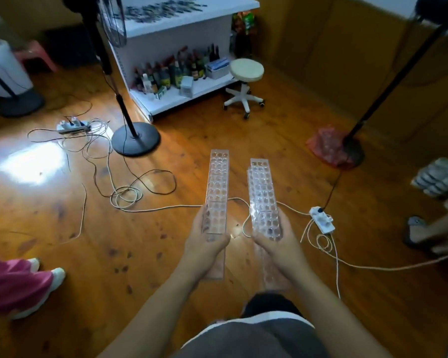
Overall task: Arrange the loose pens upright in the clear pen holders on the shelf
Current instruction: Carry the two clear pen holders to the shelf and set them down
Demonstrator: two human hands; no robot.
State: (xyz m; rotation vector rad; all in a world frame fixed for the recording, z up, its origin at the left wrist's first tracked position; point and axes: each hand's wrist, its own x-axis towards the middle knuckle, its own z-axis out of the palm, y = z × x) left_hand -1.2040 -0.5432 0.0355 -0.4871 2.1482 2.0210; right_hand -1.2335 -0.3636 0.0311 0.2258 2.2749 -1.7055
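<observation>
The left hand [207,250] curls fingers and thumb round the near part of the left pen holder [217,187]. The right hand [278,250] grips the right pen holder [263,192] the same way. Both holders point away, above the wooden floor [114,241]. Far ahead, the loose pens [161,9] lie scattered on the top surface of the white shelf [166,45].

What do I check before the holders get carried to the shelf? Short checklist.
1. Left hand grips the left holder: ok.
2. Right hand grips the right holder: ok; it may be a stack, count cannot tell.
3. Holder slots free of pens: ok.
4. Loose pens lying on top of the shelf: ok.
5. Floor route to the shelf: not ok, cables cross it.
</observation>
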